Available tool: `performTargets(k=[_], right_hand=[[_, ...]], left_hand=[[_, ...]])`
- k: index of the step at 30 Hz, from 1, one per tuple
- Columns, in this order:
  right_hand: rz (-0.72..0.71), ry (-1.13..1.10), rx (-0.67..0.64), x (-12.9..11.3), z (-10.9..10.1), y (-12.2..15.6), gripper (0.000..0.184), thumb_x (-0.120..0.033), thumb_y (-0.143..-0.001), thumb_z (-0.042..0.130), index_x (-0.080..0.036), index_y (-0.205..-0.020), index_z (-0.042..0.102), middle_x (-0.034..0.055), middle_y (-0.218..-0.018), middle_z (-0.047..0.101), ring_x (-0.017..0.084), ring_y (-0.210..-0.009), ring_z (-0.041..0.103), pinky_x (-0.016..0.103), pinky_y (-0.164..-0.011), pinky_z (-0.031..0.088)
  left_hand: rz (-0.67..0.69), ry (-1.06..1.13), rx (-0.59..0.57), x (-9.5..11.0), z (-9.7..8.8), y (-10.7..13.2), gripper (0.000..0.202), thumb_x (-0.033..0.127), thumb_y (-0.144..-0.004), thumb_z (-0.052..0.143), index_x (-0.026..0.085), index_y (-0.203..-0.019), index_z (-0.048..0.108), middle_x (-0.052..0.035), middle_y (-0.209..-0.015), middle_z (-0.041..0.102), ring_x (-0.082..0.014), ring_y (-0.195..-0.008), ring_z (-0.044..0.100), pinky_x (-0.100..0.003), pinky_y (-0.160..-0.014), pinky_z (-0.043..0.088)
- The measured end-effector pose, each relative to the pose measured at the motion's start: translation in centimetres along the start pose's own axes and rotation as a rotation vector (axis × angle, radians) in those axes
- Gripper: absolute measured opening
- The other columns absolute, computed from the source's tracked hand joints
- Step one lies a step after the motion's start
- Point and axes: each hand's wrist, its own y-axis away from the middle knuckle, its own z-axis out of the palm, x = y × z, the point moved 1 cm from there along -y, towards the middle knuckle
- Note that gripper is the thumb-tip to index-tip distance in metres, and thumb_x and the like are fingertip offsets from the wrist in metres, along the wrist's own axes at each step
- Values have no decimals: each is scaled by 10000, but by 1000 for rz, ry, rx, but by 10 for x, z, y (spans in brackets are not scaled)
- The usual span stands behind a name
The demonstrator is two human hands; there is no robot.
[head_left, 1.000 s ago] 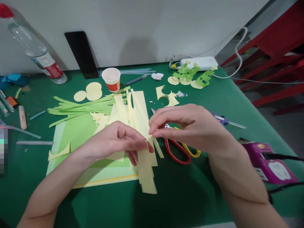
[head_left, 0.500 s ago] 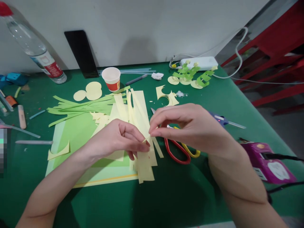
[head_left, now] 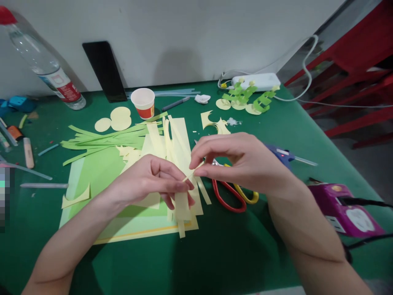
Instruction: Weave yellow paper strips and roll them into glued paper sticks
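My left hand (head_left: 156,180) is closed, its thumb and fingers pinching a narrow pale yellow paper strip (head_left: 188,177). A wider yellow piece of paper (head_left: 182,208) hangs down by the fingers of that hand. My right hand (head_left: 235,162) pinches the other end of the narrow strip between thumb and forefinger. Below both hands lie long yellow paper strips (head_left: 168,141) on green and yellow sheets (head_left: 101,176). Close under my right hand rest scissors (head_left: 229,196) with red and yellow handles, their blades partly hidden.
Green strips (head_left: 104,137), yellow paper circles (head_left: 121,119) and a paper cup (head_left: 143,102) stand left of centre. Behind are a bottle (head_left: 46,61), a black phone (head_left: 106,71) and green paper curls (head_left: 245,95). A glue gun (head_left: 284,155) and purple socket (head_left: 346,209) lie right.
My right fingertips have shifted slightly left and up along the strip, so more of it shows. The wider yellow paper under my left hand has moved up a little.
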Motion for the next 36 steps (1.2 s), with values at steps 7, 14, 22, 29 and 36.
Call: performTargets(k=[7,14,22,29,36], right_hand=[[3,15,15,-4,1,1,109,-168,-784,556,-169,-682,597,-5,-706,617,82,-644,534,196,-543,422],[-56,21,-23,-2,-4,-2,120,-157,-799,540,-182,-691,585,4,-731,634,96,-680,551,216,-579,446],[34,-7,-11,-2,-3,0,84,-169,-740,615,-173,-658,594,-22,-668,605,71,-603,515,190,-531,412],[61,-51,-47,1,-2,-2,98,-190,-779,576,-163,-685,578,-11,-682,597,73,-620,514,187,-550,412],[-18,-23,-126,4,-3,-3,106,-204,-821,537,-166,-730,575,1,-731,611,80,-648,520,199,-578,417]], left_hand=[[-15,-91,78,-1,0,0,49,121,-693,693,157,-663,705,-4,-620,712,-114,-551,659,-154,-496,516],[-22,-67,-20,-2,-2,3,134,252,-748,666,142,-798,724,-39,-713,721,-124,-610,665,-198,-590,544],[-11,-51,19,-3,1,0,52,147,-722,674,166,-733,720,-5,-683,719,-107,-608,663,-180,-599,548],[-52,19,38,-6,2,-4,72,83,-698,668,140,-722,705,-16,-654,716,-101,-587,658,-176,-587,547],[-51,-37,-49,-4,1,-1,64,151,-739,662,140,-752,724,-35,-732,728,-116,-648,676,-189,-645,550]])
